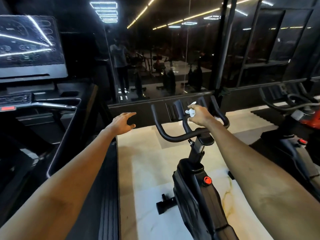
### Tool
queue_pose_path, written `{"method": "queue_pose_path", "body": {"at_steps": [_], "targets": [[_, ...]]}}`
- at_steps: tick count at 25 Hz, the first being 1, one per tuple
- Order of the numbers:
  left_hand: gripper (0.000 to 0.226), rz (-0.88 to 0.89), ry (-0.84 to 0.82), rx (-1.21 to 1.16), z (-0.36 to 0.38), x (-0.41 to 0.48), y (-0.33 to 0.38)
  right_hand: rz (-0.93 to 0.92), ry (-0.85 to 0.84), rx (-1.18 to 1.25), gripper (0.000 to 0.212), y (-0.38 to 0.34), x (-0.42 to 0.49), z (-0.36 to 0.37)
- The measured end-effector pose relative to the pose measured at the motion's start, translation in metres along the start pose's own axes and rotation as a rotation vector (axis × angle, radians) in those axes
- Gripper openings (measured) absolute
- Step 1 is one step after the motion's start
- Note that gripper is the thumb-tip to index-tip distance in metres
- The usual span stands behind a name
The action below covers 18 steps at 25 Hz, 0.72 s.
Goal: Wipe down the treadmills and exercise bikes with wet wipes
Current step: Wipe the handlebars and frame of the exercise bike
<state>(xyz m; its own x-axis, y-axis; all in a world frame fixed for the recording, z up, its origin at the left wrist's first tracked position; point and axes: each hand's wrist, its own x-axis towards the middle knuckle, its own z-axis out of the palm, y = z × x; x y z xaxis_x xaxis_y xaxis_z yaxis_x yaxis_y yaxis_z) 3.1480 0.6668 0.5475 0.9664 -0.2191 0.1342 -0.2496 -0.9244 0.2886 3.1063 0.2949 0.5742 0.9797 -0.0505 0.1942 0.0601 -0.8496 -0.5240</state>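
Black treadmill with glossy console (29, 47) seen at left, left hand (122, 122) held in the air, fingers loosely spread, black exercise bike (195, 187) with curved handlebar (158, 123), crumpled white wet wipe (189, 112) pinched against its middle by right hand (199, 116).

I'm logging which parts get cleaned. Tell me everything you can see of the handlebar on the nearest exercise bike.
The handlebar is matte black, apparently coated metal. Its outer ends sweep up and forward, and two shorter inner prongs rise beside a flat central holder. It sits level atop a black post. The right hand holds a crumpled white wipe against its middle section. The left hand hovers open to its left, not touching it.
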Motion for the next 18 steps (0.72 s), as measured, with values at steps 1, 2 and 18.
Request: {"method": "queue_pose_path", "body": {"at_steps": [1,2,18], "targets": [[0.072,0.020,-0.017,-0.012,0.012,0.019,-0.003,-0.004,-0.019,-0.026,0.065,0.002,0.013,0.013],[0.072,0.036,-0.037,-0.021,0.026,0.034,-0.006,-0.007,-0.043,-0.046,0.061,0.005,0.024,0.027],[0.055,0.401,0.060,-0.091,0.204,0.111,0.008,-0.174,0.215,0.011,0.033,0.076,0.029,0.198]]}}
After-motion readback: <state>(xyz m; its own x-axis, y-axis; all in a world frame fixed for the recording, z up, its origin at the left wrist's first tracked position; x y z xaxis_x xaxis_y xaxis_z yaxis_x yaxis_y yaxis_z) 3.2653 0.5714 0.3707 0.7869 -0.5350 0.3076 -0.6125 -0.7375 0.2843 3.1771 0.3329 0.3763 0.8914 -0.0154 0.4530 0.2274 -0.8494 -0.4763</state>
